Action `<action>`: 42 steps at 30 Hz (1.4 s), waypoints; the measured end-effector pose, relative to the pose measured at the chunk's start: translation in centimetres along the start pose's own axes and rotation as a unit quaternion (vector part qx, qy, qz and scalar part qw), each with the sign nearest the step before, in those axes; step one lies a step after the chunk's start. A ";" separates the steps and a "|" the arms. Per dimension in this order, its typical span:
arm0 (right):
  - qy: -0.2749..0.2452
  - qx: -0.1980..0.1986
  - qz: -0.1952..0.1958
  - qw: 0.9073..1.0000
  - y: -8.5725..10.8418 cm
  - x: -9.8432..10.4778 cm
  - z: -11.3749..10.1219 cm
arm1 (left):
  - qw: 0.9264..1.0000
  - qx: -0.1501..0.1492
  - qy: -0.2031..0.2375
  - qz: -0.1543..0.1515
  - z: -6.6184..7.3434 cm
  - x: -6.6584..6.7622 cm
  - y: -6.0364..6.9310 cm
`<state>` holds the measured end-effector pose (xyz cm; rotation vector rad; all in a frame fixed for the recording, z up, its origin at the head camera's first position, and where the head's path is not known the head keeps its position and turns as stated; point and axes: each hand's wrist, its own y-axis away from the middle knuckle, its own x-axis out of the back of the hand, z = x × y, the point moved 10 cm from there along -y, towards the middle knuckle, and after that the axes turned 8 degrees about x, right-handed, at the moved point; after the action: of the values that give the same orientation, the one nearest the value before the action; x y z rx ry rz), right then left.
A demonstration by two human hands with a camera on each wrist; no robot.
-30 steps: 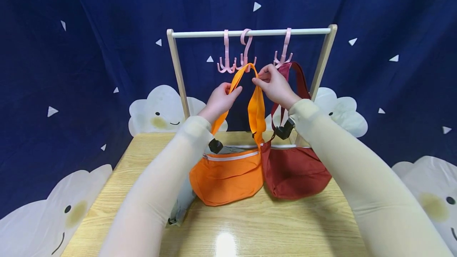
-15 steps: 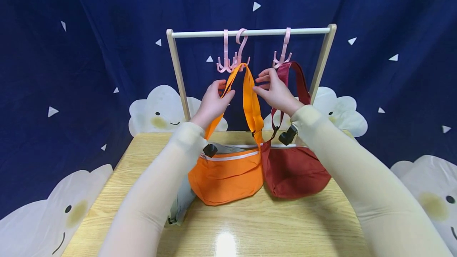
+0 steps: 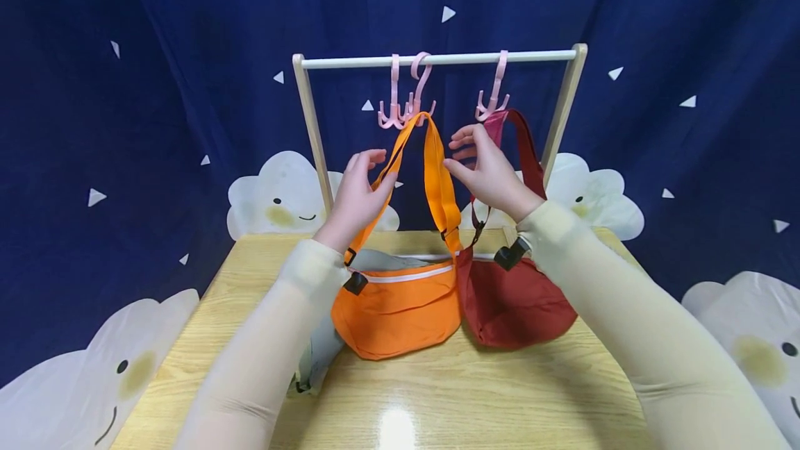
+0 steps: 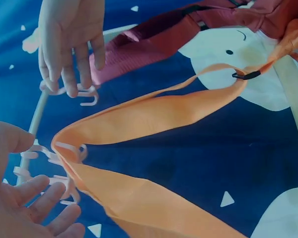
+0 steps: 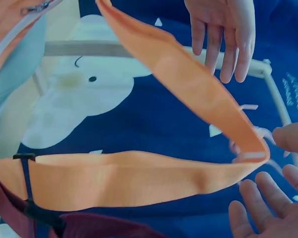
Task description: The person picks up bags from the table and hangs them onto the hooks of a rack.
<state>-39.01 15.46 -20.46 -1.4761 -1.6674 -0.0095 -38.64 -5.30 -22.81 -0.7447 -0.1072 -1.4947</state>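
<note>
An orange waist bag [image 3: 396,314] hangs by its orange strap [image 3: 440,182], which loops over a pink hook [image 3: 421,96] on the rail. My left hand [image 3: 362,193] is beside the strap's left side, fingers relaxed and gripping nothing; the left wrist view shows those fingers [image 4: 42,198] apart from the loop. On the other side, my right hand [image 3: 490,169] is spread with a gap between it and the strap, near the dark red strap [image 3: 528,151]. That strap belongs to a dark red bag [image 3: 521,304] hung from the right pink hook [image 3: 494,96].
A white rail [image 3: 462,59] on wooden posts [image 3: 312,134] carries the hooks, with another pink hook [image 3: 394,96] close by on the left. Behind the orange bag, a grey bag [image 3: 321,353] touches the wooden table [image 3: 469,401]. A navy curtain [image 3: 187,228] backs the scene.
Both hands have let go of the orange strap. The left hand has drawn left and down, the right slightly right. The middle hook has shifted left along the rail with the strap on it.
</note>
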 end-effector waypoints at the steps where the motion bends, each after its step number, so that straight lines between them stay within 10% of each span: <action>1: 0.000 0.007 0.002 1.000 0.2 0.0 -0.4 | 1.000 -0.007 0.002 0.003 0.1 0.2 0.4; 19: -0.004 0.103 0.035 0.994 5.9 -0.5 -5.8 | 0.996 -0.081 0.046 0.012 1.6 1.5 6.6; 42: 0.061 0.176 0.105 0.977 13.1 -1.8 -4.2 | 0.999 -0.028 0.045 0.006 -2.5 1.3 10.5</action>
<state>-26.22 15.63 -25.82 -1.3420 -1.3283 0.2914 -29.81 -8.72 -28.06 -0.7197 0.0078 -1.5230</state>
